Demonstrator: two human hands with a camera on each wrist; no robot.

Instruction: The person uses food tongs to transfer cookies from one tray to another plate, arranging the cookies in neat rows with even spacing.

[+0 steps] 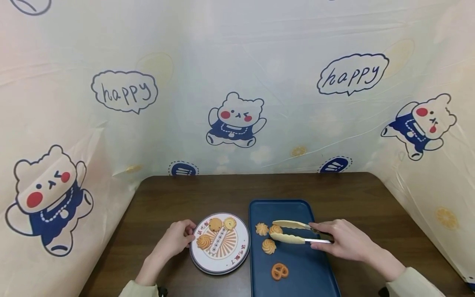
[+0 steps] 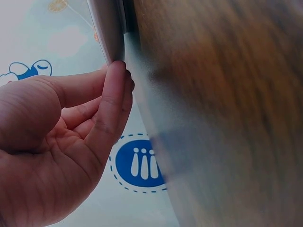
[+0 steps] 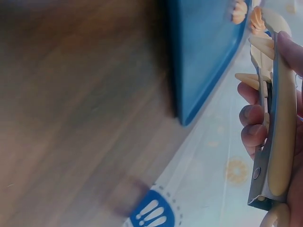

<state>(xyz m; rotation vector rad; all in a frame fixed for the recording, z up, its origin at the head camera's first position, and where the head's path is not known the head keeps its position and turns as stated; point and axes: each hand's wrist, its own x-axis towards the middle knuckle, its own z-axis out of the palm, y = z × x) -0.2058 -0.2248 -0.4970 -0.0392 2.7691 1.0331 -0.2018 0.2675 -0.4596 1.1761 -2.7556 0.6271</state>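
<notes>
My left hand pinches the left rim of a round white plate between thumb and fingers; a second rim shows beneath it. Three cookies lie on this plate: a swirl cookie, a round one and a flower-shaped one. In my right hand are cream-and-metal tongs, gripped along their arms. Their spread tips stand either side of a swirl cookie over the blue tray; whether they touch it, I cannot tell.
Also on the tray are a star-shaped cookie, another swirl cookie and a pretzel. The tray stands right beside the plate on a dark wooden table. A printed cloth hangs behind the table and at both sides.
</notes>
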